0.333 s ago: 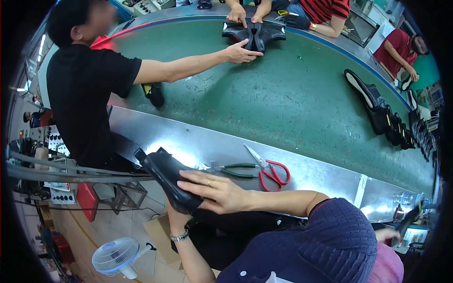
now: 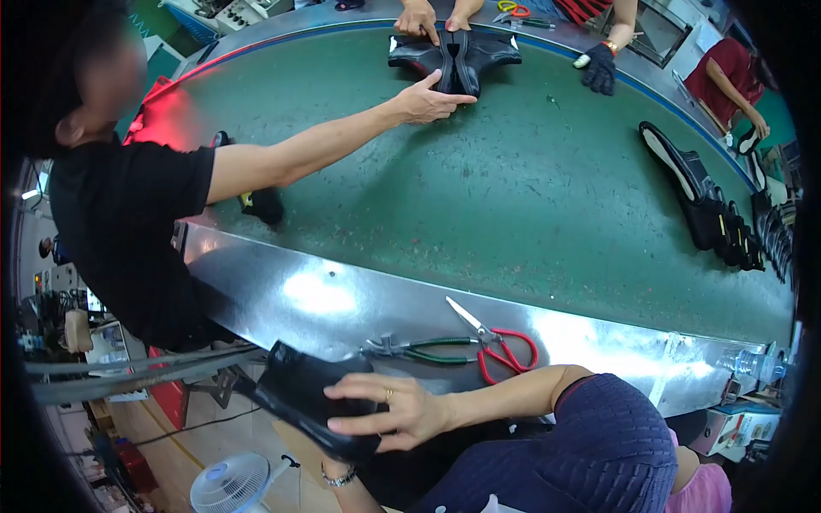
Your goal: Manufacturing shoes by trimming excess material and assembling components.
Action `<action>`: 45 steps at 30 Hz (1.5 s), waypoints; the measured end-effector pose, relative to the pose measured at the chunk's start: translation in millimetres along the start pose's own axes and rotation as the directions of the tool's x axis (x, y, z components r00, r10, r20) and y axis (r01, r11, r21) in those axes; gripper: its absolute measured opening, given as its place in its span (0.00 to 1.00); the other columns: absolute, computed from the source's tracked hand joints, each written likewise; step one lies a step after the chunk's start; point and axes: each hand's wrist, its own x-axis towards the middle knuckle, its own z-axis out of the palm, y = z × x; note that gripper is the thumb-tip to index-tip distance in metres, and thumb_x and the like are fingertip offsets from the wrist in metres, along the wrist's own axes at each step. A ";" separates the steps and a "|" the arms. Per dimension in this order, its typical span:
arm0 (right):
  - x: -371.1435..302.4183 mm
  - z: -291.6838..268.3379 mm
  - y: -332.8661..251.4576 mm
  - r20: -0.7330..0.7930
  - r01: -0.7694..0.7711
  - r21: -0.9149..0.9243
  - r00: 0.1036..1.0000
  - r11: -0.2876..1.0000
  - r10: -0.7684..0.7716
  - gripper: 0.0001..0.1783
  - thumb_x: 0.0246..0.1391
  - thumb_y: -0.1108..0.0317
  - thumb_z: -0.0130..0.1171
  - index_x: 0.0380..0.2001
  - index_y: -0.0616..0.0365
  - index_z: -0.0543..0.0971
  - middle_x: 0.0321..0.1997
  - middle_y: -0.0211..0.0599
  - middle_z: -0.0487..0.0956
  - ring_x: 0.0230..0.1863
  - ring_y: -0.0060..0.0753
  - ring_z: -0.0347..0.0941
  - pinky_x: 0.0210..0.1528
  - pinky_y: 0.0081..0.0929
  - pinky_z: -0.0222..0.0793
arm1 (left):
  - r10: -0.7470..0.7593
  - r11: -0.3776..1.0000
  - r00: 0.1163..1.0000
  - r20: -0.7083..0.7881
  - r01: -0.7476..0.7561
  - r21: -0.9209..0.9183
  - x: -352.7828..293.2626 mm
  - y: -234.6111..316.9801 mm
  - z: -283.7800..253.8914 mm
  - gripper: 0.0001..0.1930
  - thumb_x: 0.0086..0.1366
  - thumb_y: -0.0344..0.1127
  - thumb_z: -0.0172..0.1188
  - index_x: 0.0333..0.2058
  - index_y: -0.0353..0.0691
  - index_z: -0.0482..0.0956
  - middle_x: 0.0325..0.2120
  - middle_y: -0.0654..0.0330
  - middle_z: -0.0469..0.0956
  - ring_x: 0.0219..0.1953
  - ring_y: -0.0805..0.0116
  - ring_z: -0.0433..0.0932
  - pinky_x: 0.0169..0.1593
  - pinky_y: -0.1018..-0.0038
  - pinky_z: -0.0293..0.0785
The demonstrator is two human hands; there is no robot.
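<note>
A black ankle boot (image 2: 295, 389) is in my hands, tilted over the near edge of the metal ledge. My right hand (image 2: 398, 413), with a ring on one finger, lies across it, fingers spread and bent against the dark leather. Under the boot, my left hand (image 2: 332, 468) supports it; a watch shows at the wrist and the fingers are hidden. Beside the boot on the ledge lie green-handled pliers (image 2: 436, 350) and red-handled scissors (image 2: 496, 342), the blades pointing away from me.
A metal ledge (image 2: 410, 316) borders the green conveyor (image 2: 513, 205). At left a person in black (image 2: 128, 231) reaches across to a pair of black boots (image 2: 453, 60) that another person's hands also touch. More boots (image 2: 701, 197) line the right. A fan (image 2: 231, 483) stands below left.
The boot and both my hands have moved lower in view, the boot turning somewhat. At the back, a gloved hand now rests over the conveyor's edge. The view has shifted slightly.
</note>
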 end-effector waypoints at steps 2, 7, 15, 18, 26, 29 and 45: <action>-3.0 -0.6 9.3 -0.004 0.029 0.080 1.000 0.996 -0.029 0.24 0.60 0.50 0.52 0.53 0.49 0.79 0.61 0.53 0.68 0.56 0.56 0.70 0.55 0.41 0.70 | -0.012 1.000 1.000 0.015 0.012 0.015 18.1 2.3 3.4 0.34 0.50 0.41 0.72 0.55 0.36 0.71 0.51 0.53 0.75 0.53 0.59 0.74 0.55 0.64 0.71; -5.8 -14.4 33.0 -0.012 0.094 0.217 0.995 0.972 -0.094 0.21 0.59 0.54 0.54 0.52 0.49 0.79 0.65 0.54 0.65 0.59 0.58 0.68 0.55 0.41 0.72 | -0.047 0.998 0.998 0.044 0.045 0.044 59.4 6.5 22.3 0.34 0.50 0.41 0.72 0.55 0.36 0.71 0.51 0.53 0.75 0.53 0.59 0.74 0.55 0.64 0.71; -7.1 -27.2 40.7 -0.161 0.031 0.285 0.987 0.958 0.016 0.25 0.53 0.58 0.57 0.56 0.44 0.76 0.66 0.48 0.65 0.61 0.55 0.68 0.52 0.40 0.74 | -0.093 0.993 0.992 0.088 0.086 0.078 107.3 20.2 49.5 0.35 0.50 0.41 0.72 0.56 0.36 0.71 0.52 0.53 0.75 0.53 0.59 0.74 0.56 0.65 0.70; -9.4 -29.0 45.1 -0.183 0.022 0.267 0.983 0.963 0.029 0.23 0.58 0.53 0.54 0.56 0.43 0.76 0.65 0.47 0.66 0.61 0.54 0.68 0.51 0.40 0.74 | -0.104 0.992 0.991 0.090 0.096 0.085 118.0 24.7 55.2 0.35 0.50 0.41 0.72 0.56 0.36 0.71 0.52 0.53 0.75 0.54 0.60 0.74 0.56 0.65 0.70; -11.6 -26.2 49.3 -0.215 0.037 0.247 0.976 0.968 0.018 0.25 0.57 0.46 0.55 0.55 0.40 0.76 0.64 0.45 0.67 0.60 0.54 0.69 0.51 0.40 0.75 | -0.148 0.987 0.986 0.073 0.142 0.081 115.1 37.3 56.0 0.35 0.50 0.41 0.72 0.56 0.36 0.70 0.52 0.53 0.75 0.54 0.60 0.74 0.56 0.65 0.70; -12.8 -24.8 49.5 -0.208 0.047 0.259 0.978 0.965 0.008 0.26 0.51 0.55 0.63 0.55 0.40 0.76 0.65 0.45 0.67 0.59 0.54 0.69 0.50 0.39 0.75 | -0.162 0.985 0.985 0.053 0.158 0.076 104.8 45.6 52.7 0.35 0.50 0.41 0.72 0.56 0.36 0.70 0.52 0.53 0.75 0.54 0.60 0.74 0.56 0.65 0.70; -6.0 2.0 16.2 -0.178 0.167 0.035 0.971 0.985 -0.159 0.29 0.42 0.62 0.70 0.52 0.49 0.76 0.58 0.52 0.73 0.52 0.57 0.74 0.47 0.41 0.76 | -0.096 0.994 0.991 -0.095 0.101 0.051 -18.2 84.4 10.3 0.37 0.50 0.40 0.73 0.58 0.37 0.69 0.54 0.54 0.73 0.56 0.60 0.72 0.58 0.65 0.69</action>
